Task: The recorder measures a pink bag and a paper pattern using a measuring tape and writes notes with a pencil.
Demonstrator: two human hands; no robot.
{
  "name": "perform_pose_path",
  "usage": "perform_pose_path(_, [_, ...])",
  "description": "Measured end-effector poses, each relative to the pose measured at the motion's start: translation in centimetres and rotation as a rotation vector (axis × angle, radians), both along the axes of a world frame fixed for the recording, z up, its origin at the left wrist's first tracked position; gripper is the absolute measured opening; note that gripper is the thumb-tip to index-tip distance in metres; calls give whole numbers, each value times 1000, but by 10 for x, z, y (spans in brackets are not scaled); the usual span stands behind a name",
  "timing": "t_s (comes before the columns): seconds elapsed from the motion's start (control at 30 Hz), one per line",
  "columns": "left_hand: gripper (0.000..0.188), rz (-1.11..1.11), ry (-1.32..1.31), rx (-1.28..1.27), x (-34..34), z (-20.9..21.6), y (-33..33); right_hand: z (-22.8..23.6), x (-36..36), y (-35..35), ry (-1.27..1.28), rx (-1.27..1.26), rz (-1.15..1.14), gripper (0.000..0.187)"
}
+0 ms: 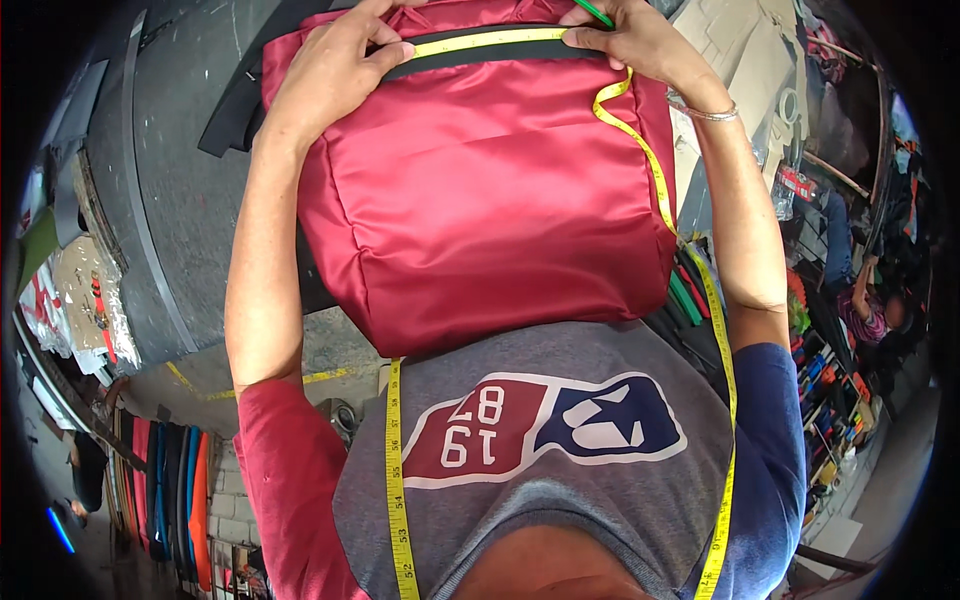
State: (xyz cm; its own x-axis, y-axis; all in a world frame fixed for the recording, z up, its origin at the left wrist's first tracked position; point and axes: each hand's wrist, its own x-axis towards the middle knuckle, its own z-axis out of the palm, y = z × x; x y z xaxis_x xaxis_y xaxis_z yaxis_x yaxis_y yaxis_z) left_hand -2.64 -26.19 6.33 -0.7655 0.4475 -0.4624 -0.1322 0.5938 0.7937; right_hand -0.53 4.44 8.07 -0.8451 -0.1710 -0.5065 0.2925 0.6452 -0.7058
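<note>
A shiny dark-red fabric bag (pixel 490 200) lies in front of me, its near end against my shirt. Across a black strip (pixel 480 55) near its far end runs a yellow measuring tape (pixel 490 41), held straight. My left hand (pixel 345 65) pinches the tape between thumb and fingers at the strip's left end. At the right end my right hand (pixel 640 42) presses the tape with its thumb. A thin green stick-like thing (pixel 596 12) also pokes out from the right hand; its kind is unclear. From there the tape drops along the bag's right side, and both its lengths hang over my chest.
The bag rests on a dark table (pixel 200 180). A black strap (pixel 240 110) sticks out at the bag's far left. Brown cardboard sheets (pixel 735 50) lie to the right. Fabric rolls (pixel 170 490) stand lower left, and another person (pixel 875 310) is at the far right.
</note>
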Motion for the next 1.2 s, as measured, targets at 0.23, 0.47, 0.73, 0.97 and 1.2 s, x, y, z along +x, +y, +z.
perform_pose_path(0.23, [32, -156, 866, 73, 15, 10, 41, -21, 6, 11, 243, 165, 98, 16])
perform_pose_path(0.47, [24, -76, 573, 151, 20, -33, 115, -19, -3, 4, 42, 123, 29, 20])
perform_pose_path(0.73, [26, -84, 451, 304, 21, -38, 119, -4, 8, 76, 20, -52, -89, 24])
perform_pose_path(0.97, [33, -236, 802, 59, 31, -75, 117, -39, 7, 90, 49, 355, -140, 26])
perform_pose_path(1.2, [38, -316, 784, -19, 30, -73, 116, -21, 4, 83, -42, 196, -139, 32])
